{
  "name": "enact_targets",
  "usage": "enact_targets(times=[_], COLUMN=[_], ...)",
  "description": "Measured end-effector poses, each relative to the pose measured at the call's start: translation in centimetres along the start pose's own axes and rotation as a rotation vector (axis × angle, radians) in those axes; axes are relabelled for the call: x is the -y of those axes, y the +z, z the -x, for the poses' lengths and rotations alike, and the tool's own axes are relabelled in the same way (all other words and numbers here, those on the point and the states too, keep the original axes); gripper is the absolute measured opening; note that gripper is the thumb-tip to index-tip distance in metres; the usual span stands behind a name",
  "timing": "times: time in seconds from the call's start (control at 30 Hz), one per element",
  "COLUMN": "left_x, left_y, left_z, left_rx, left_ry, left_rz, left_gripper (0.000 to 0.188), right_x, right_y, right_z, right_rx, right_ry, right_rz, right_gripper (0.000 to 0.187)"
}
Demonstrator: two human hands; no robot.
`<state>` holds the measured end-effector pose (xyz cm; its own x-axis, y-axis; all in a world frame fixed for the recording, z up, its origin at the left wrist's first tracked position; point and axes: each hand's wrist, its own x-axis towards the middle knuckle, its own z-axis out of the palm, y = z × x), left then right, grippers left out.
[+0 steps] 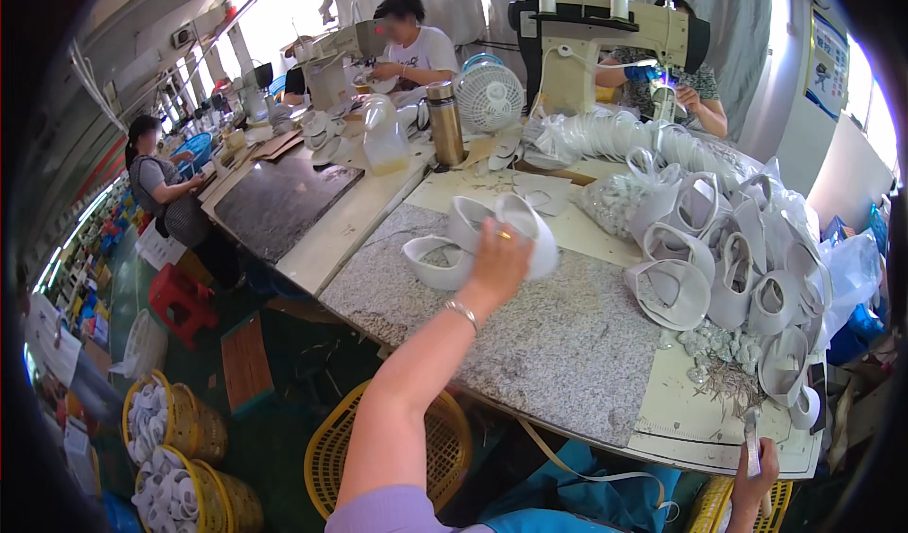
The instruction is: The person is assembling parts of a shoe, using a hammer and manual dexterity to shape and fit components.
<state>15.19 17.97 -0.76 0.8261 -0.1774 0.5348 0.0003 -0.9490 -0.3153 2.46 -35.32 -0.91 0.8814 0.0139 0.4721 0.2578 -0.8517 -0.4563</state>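
Note:
My left hand (499, 261), a bracelet on its wrist, reaches over the speckled stone slab (567, 353). Its fingers are closed on a white shoe upper (541, 244). Against that hand, on its left, is another white shoe upper (437, 266), curved open; whether the two are joined I cannot tell. At the table's near right edge my right hand (754, 476) is wrapped round a hammer (752, 438), its metal head pointing up and its handle partly hidden by the fingers. Beyond it lies a heap of white shoe uppers (733, 268).
Scraps (724, 353) litter the table by the heap. Behind the slab stand a flask (445, 124), a jug (385, 136), a fan (489, 96) and a sewing machine (591, 69). Yellow baskets (322, 453) sit below. Co-workers (416, 51) work across and to the left.

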Motion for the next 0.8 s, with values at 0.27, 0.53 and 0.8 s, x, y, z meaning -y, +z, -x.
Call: enact_targets(times=[0.27,0.53,0.8], left_x=[2.3,-11.1,-11.4], left_y=[3.5,-14.7,-28.6], left_z=[-3.4,-0.2,2.9], left_rx=[-0.169,-0.339,-0.600], left_ry=[-0.361,0.176,0.656], left_rz=[0.304,1.175,1.389], left_gripper=[0.032,0.030,0.017], right_x=[-9.2,-10.5,-8.3], right_y=[0.7,0.1,1.0], right_z=[0.3,-1.1,-1.0], right_rx=[0.025,0.189,0.042], right_ry=[0.087,0.178,0.002], right_rz=[0.345,0.552,0.561], right_gripper=[0.019,0.038,0.031])
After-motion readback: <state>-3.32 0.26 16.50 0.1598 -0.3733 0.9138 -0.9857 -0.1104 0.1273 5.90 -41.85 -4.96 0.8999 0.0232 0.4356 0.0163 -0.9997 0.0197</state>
